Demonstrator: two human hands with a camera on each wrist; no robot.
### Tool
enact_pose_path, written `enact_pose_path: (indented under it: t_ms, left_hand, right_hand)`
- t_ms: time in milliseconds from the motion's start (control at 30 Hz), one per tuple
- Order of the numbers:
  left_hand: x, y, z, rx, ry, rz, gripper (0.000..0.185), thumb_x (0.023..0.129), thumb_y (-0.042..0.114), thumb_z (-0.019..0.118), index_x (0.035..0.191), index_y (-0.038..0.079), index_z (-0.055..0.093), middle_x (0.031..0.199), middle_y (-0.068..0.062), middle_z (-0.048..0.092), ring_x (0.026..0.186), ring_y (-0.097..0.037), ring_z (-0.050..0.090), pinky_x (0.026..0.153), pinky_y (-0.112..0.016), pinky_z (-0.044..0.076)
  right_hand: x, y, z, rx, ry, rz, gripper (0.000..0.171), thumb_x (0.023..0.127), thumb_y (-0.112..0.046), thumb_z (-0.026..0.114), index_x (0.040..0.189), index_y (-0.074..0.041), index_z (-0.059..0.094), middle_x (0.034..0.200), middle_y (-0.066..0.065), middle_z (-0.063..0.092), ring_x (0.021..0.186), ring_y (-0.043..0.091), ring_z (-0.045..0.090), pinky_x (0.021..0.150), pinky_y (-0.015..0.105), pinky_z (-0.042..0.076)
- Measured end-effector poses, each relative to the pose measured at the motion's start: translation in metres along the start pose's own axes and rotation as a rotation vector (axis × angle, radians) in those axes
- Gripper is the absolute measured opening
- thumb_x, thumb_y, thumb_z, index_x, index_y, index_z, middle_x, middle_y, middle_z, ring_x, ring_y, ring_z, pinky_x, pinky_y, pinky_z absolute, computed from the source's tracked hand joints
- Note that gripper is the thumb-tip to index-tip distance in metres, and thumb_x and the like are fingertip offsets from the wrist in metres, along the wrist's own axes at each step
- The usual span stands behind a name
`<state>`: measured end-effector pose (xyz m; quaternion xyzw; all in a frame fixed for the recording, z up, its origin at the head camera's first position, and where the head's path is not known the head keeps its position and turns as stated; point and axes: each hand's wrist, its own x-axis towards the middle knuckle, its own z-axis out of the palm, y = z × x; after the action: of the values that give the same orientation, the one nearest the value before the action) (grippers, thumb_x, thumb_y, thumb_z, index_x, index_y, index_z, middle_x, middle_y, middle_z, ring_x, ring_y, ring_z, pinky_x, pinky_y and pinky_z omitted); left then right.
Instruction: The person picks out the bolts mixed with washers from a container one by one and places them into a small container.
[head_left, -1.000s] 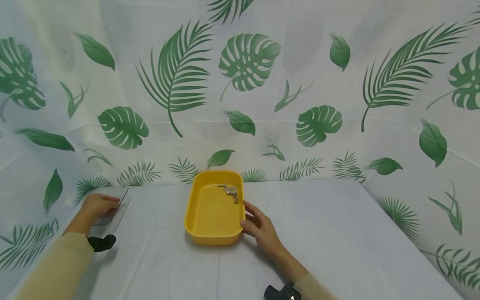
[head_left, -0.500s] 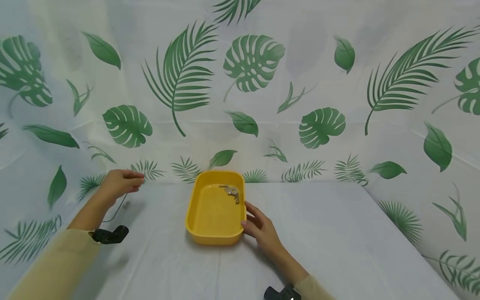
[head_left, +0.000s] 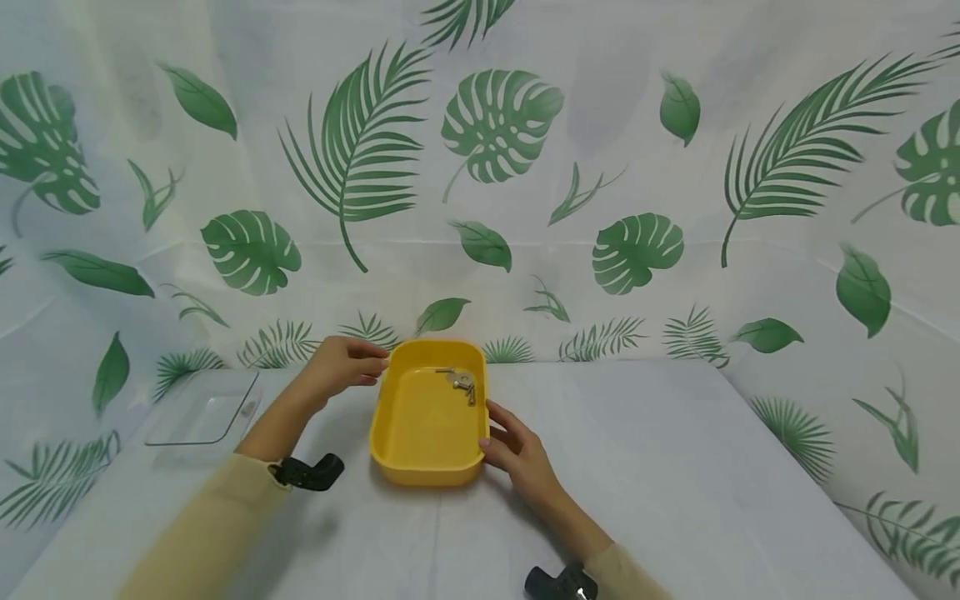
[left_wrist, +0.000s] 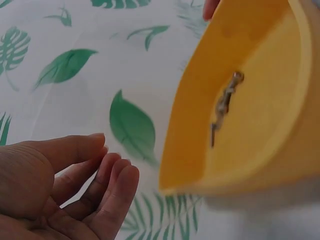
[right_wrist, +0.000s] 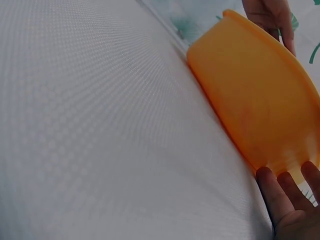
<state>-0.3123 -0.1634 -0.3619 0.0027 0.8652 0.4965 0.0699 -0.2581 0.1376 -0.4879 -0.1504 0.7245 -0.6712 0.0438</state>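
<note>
A yellow plastic tray (head_left: 427, 417) with rounded corners lies on the white-covered table. Inside, near its far right corner, is a small cluster of metal hardware (head_left: 463, 383), some of it shaped like screws and a washer. My left hand (head_left: 341, 367) is at the tray's far left corner; the left wrist view shows its fingers loosely bent, holding nothing, with a gap to the yellow wall. On the other side my right hand (head_left: 525, 458) touches the tray's right wall. In the right wrist view its fingertips (right_wrist: 265, 173) rest against the outside of that wall.
A clear plastic container (head_left: 202, 412) with a dark rim line stands at the table's far left, behind my left forearm. A white curtain with green leaves (head_left: 480, 167) rises along the back edge. Each wrist carries a black camera (head_left: 311, 472).
My left hand has left the clear container, lifted and moved right to the tray's far left corner. My right hand has stayed at the tray's right side.
</note>
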Motion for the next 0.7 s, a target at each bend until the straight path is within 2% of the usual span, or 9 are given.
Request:
enact_pose_path:
  t_ms: [300,467,700]
  left_hand:
    - [0.017,0.012,0.045,-0.133,-0.035,0.007,0.037,0.095,0.016,0.07,0.127,-0.002,0.067,0.123,-0.02,0.068,0.107,-0.032,0.07,0.094,-0.038,0.06]
    - [0.021,0.018,0.065,-0.154,-0.038,0.012,0.035,0.095,0.015,0.069,0.126,-0.002,0.067,0.124,-0.02,0.069,0.108,-0.034,0.07,0.092,-0.037,0.061]
    - [0.03,0.021,0.089,-0.225,-0.053,-0.036,0.032,0.095,0.012,0.068,0.124,-0.001,0.069,0.124,-0.02,0.069,0.111,-0.036,0.07,0.095,-0.04,0.059]
  right_hand:
    - [0.001,0.001,-0.001,-0.018,0.003,-0.007,0.06,0.1,-0.017,0.061,0.156,-0.011,0.039,0.16,0.015,0.041,0.139,0.04,0.05,0.095,0.028,0.059]
    - [0.001,0.002,-0.001,-0.011,0.0,0.0,0.059,0.1,-0.015,0.061,0.156,-0.012,0.04,0.16,0.014,0.041,0.14,0.04,0.05,0.095,0.028,0.059]
    - [0.002,-0.001,0.001,0.007,-0.004,-0.005,0.058,0.1,-0.013,0.06,0.155,-0.011,0.04,0.16,0.015,0.041,0.14,0.041,0.05,0.096,0.028,0.058]
